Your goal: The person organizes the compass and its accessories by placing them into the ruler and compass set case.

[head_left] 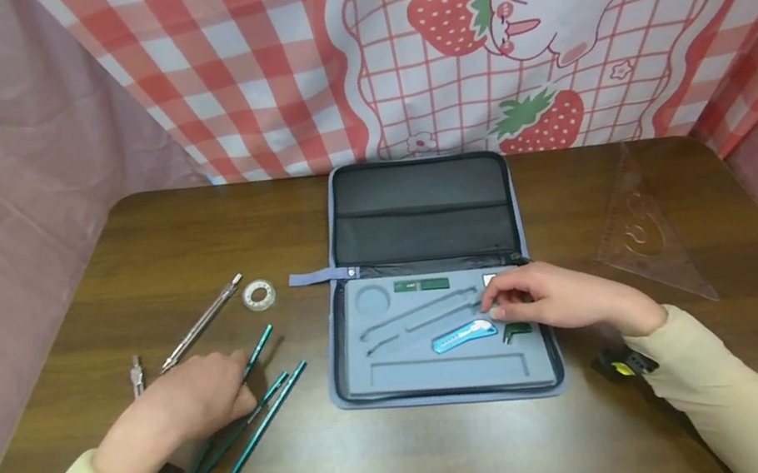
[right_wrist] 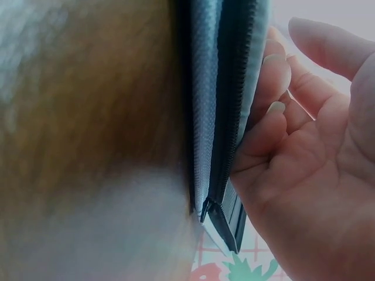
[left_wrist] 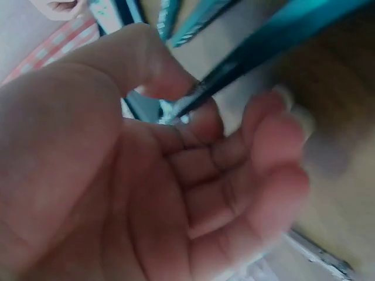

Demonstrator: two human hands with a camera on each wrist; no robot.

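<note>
My left hand [head_left: 187, 401] pinches a teal pencil [head_left: 260, 350] between thumb and index finger, tilted above the table at the left; the left wrist view shows the pinched pencil [left_wrist: 234, 67] close up. Beneath and beside that hand lie two more teal pencils [head_left: 256, 438]. My right hand [head_left: 560, 296] rests on the right side of an open zip case [head_left: 454, 401], its fingers loosely bent and nothing visible in them. Near those fingertips, the grey-blue tray [head_left: 410, 366] bears a blue utility knife [head_left: 463, 335], a small dark green piece [head_left: 516, 331] and a green lead box [head_left: 421, 285].
Left of the case lie a metal drawing compass [head_left: 202, 323], a clear ring-shaped roll [head_left: 258, 295] and another metal piece [head_left: 136, 376], partly behind the left hand. A transparent set square [head_left: 625, 252] lies at the right. A checked curtain [head_left: 272, 61] hangs behind the table.
</note>
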